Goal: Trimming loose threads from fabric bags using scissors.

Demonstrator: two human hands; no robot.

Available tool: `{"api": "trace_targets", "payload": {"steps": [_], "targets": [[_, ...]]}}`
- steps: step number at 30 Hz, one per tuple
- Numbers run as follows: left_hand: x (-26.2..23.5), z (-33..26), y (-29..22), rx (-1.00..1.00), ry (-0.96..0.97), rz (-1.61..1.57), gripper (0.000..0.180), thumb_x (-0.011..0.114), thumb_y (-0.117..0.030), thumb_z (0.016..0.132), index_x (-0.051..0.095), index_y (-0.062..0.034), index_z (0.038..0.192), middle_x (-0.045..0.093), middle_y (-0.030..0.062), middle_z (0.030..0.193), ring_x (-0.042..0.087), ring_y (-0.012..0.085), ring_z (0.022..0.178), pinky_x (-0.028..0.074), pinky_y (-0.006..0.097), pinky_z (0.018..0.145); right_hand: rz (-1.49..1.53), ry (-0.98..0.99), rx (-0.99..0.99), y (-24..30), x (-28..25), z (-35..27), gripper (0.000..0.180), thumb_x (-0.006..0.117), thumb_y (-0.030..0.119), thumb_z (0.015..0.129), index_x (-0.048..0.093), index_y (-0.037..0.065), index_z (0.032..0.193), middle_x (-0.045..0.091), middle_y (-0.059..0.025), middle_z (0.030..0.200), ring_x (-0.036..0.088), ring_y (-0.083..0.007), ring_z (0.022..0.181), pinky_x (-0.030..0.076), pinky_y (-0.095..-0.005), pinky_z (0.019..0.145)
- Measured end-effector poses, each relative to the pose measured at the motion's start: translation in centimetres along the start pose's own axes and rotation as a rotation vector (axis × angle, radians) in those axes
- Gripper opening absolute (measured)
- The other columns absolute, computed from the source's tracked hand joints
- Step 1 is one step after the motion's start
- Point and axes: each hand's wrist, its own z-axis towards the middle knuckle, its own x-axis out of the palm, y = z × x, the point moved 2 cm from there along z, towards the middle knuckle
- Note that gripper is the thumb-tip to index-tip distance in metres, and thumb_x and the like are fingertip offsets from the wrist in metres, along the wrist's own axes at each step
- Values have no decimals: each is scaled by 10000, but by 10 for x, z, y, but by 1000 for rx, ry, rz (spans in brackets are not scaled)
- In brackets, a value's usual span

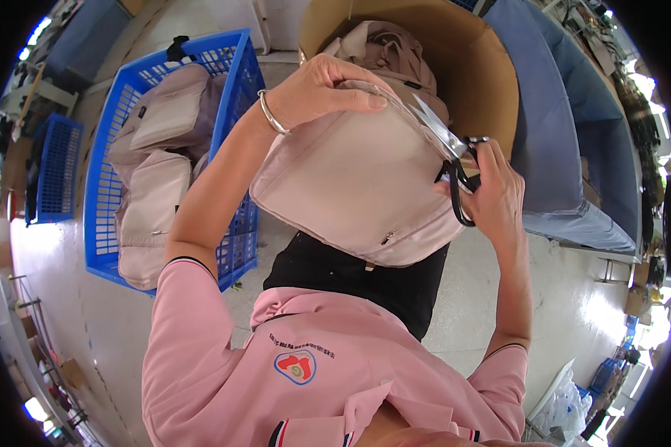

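Observation:
A pale beige-pink fabric bag lies across my lap, a small zipper pull showing near its lower edge. My left hand pinches the bag's upper edge between thumb and fingers. In my right hand is a pair of scissors with black handles; my fingers are through the loops. The metal blades are parted and point up and left, beside the bag's right-hand edge. Whether any thread or cloth lies between the blades is too small to tell.
On the left stands a blue plastic basket holding several similar bags. Ahead, a large cardboard box contains more beige-pink bags. Blue-grey fabric-sided bins stand at the right. A clear plastic bag lies at the lower right.

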Motion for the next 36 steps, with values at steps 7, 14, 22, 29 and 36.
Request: {"api": "trace_targets", "payload": {"steps": [7,14,22,29,36], "targets": [[8,8,0,117,-6,-3,279,663,-35,823,734,-11,1092,724,19,869,608,15,780,493,174,740,-130,40,-110,12,-9,26,658,758,576,713,545,3,957,537,-93,864,596,-294,692,494,-363,595],[10,9,0,110,0,16,275,699,-45,827,726,11,1095,722,18,881,605,20,789,492,181,743,-136,120,-64,17,-15,31,635,800,518,699,535,4,960,534,-95,866,608,-299,693,493,-361,584],[10,11,5,103,28,25,268,731,-82,832,731,10,1083,717,13,870,597,38,778,479,192,738,-195,57,-151,12,-16,31,565,800,500,707,519,34,859,515,-57,786,612,-243,629,487,-335,510],[9,17,7,107,8,49,293,758,-128,820,736,-9,1087,716,1,863,596,40,780,477,196,740,-122,110,-83,7,-10,29,568,794,502,711,534,29,890,562,-75,823,608,-274,636,478,-362,526],[13,12,4,62,-5,43,255,771,-127,804,751,-10,1030,695,-15,814,565,33,758,457,202,718,-173,133,-97,9,-17,31,598,761,553,728,530,27,894,565,-70,809,592,-286,654,472,-374,554]]}}
